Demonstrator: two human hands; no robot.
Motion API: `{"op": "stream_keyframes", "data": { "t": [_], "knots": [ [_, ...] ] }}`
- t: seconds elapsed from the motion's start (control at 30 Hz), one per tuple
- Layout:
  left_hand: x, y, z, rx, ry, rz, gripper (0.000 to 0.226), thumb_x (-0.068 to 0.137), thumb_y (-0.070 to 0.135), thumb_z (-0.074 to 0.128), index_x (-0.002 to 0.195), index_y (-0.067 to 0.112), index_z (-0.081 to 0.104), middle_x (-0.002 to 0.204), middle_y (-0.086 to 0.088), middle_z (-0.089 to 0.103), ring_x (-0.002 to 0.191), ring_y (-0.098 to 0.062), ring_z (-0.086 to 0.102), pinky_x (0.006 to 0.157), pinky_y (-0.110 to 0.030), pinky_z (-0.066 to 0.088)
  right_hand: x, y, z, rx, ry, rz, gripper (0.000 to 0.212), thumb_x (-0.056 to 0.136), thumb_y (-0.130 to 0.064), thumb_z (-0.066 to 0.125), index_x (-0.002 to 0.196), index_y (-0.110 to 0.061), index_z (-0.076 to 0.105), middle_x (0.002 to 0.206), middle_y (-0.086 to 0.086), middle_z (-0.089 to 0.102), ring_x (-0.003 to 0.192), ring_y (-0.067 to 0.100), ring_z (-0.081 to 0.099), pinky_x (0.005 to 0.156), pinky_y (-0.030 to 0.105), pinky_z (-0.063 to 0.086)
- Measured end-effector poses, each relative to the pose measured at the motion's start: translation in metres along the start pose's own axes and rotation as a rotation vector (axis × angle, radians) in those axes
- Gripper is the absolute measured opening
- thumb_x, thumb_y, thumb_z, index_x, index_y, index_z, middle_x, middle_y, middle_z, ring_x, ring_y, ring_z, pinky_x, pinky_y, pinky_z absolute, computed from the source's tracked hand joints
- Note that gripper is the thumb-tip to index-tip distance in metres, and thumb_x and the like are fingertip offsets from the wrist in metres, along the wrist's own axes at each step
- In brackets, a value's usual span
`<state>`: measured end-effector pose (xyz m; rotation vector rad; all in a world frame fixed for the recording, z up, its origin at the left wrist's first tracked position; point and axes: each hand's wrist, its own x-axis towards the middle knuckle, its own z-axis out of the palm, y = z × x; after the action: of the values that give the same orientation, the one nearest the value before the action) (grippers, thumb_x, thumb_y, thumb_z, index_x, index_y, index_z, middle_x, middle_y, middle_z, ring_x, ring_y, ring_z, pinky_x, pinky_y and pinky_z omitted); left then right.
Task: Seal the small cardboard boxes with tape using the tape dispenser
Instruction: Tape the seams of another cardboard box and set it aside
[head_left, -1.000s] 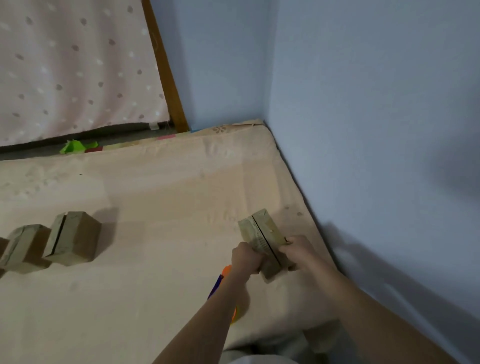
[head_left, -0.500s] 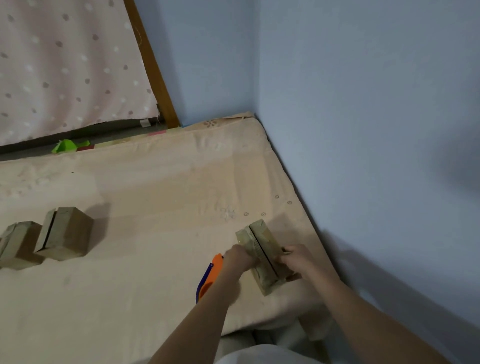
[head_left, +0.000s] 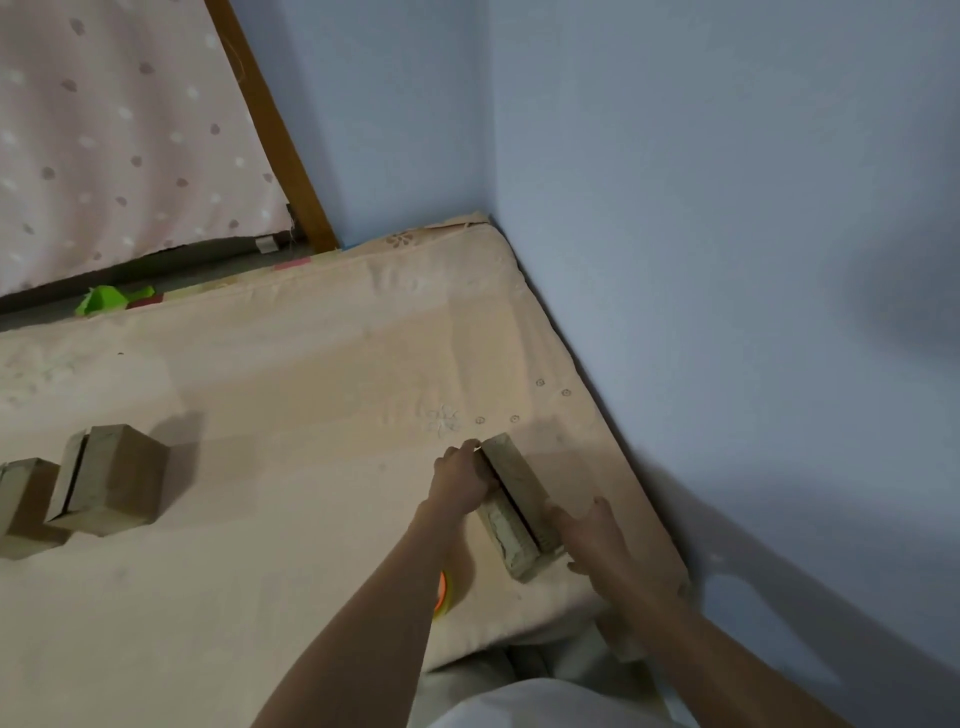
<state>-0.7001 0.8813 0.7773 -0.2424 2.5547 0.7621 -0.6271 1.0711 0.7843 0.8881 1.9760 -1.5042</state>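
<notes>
A small cardboard box (head_left: 517, 493) with an open slit along its top lies on the beige mattress (head_left: 291, 395) near the right edge. My left hand (head_left: 460, 480) curls over the box's left top flap and far corner. Against the box's right side rests my right hand (head_left: 589, 535), its fingers fairly straight. Only an orange sliver of the tape dispenser (head_left: 442, 592) shows beneath my left forearm; the rest is hidden. Two more small boxes (head_left: 111, 480) (head_left: 23, 499) stand at the left.
Blue walls (head_left: 727, 260) run close along the mattress's right side and far end. A dotted pink panel with a wooden frame (head_left: 270, 130) leans at the back left, with a green scrap (head_left: 106, 299) below it. A cardboard piece (head_left: 623, 644) lies off the mattress's near corner.
The box has settled lower onto the mattress. My right hand has loosened from gripping it to lying alongside. My left forearm now covers most of the dispenser.
</notes>
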Motion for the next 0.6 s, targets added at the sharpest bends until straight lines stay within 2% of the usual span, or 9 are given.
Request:
{"op": "stream_keyframes", "data": {
  "t": [0.07, 0.2, 0.3, 0.37, 0.43, 0.47, 0.53, 0.6],
  "knots": [
    [0.0, -0.002, 0.002, -0.027, 0.026, 0.002, 0.069, 0.086, 0.031, 0.069, 0.147, 0.021, 0.037, 0.123, -0.017, 0.056, 0.118, -0.039, 0.051, 0.1, -0.044, 0.044, -0.003, 0.011, 0.006, 0.033, 0.024, 0.085, 0.09, 0.089, -0.045, 0.07, 0.152, -0.007, 0.018, 0.137, 0.017, 0.049, 0.117, 0.035, 0.056, 0.077, 0.044, 0.057],
    [-0.002, -0.004, 0.004, -0.041, 0.028, 0.041, 0.075, 0.087, 0.034, 0.069, 0.15, 0.031, 0.029, 0.104, -0.008, 0.06, 0.114, -0.033, 0.052, 0.101, -0.041, 0.038, -0.002, 0.025, 0.017, 0.232, -0.048, 0.138, 0.063, 0.089, -0.041, 0.072, 0.129, -0.001, 0.048, 0.117, 0.018, 0.062, 0.101, 0.036, 0.064, 0.067, 0.046, 0.062],
    [-0.008, -0.008, 0.006, -0.058, 0.032, -0.013, 0.073, 0.085, 0.048, 0.066, 0.145, 0.049, 0.025, 0.114, -0.01, 0.052, 0.117, -0.035, 0.044, 0.098, -0.042, 0.035, -0.001, 0.02, 0.014, 0.111, 0.047, 0.045, 0.033, 0.093, -0.033, 0.067, 0.113, -0.008, 0.063, 0.1, 0.008, 0.067, 0.09, 0.026, 0.066, 0.078, 0.047, 0.061],
    [-0.016, -0.011, 0.005, -0.121, 0.038, -0.04, 0.066, 0.086, 0.051, 0.064, 0.141, 0.053, 0.027, 0.112, -0.007, 0.044, 0.112, -0.034, 0.044, 0.097, -0.044, 0.041, 0.001, 0.014, 0.007, 0.055, 0.089, -0.012, 0.016, 0.096, -0.032, 0.062, 0.103, -0.018, 0.064, 0.094, 0.0, 0.066, 0.085, 0.019, 0.063, 0.077, 0.038, 0.058],
    [-0.027, -0.015, 0.003, -0.153, 0.061, -0.025, 0.062, 0.089, 0.055, 0.06, 0.142, 0.049, 0.028, 0.114, -0.008, 0.047, 0.104, -0.032, 0.05, 0.091, -0.041, 0.047, 0.005, 0.01, -0.001, 0.057, 0.069, -0.052, 0.005, 0.097, -0.028, 0.062, 0.101, -0.029, 0.064, 0.09, -0.004, 0.065, 0.082, 0.016, 0.06, 0.072, 0.032, 0.053],
    [-0.031, -0.02, 0.004, -0.153, 0.073, -0.021, 0.061, 0.092, 0.056, 0.055, 0.145, 0.043, 0.027, 0.116, -0.01, 0.053, 0.101, -0.031, 0.054, 0.088, -0.038, 0.048, 0.008, 0.008, -0.004, 0.053, 0.052, -0.062, 0.008, 0.096, -0.025, 0.062, 0.098, -0.032, 0.066, 0.088, -0.004, 0.065, 0.081, 0.017, 0.06, 0.071, 0.033, 0.052],
    [-0.039, -0.031, 0.007, -0.177, 0.095, -0.067, 0.06, 0.098, 0.054, 0.045, 0.15, 0.031, 0.024, 0.112, -0.012, 0.063, 0.095, -0.031, 0.063, 0.081, -0.038, 0.053, 0.013, 0.003, -0.009, 0.007, 0.01, -0.076, 0.016, 0.094, -0.023, 0.064, 0.098, -0.037, 0.068, 0.091, -0.005, 0.069, 0.086, 0.019, 0.063, 0.076, 0.038, 0.057],
    [-0.047, -0.041, 0.01, -0.247, 0.075, -0.163, 0.059, 0.099, 0.051, 0.045, 0.149, 0.023, 0.029, 0.11, -0.011, 0.066, 0.082, -0.031, 0.069, 0.074, -0.039, 0.059, 0.021, 0.002, -0.015, -0.046, -0.036, -0.097, 0.02, 0.093, -0.023, 0.066, 0.107, -0.036, 0.071, 0.097, -0.007, 0.073, 0.093, 0.02, 0.067, 0.083, 0.042, 0.06]
  ]
}}
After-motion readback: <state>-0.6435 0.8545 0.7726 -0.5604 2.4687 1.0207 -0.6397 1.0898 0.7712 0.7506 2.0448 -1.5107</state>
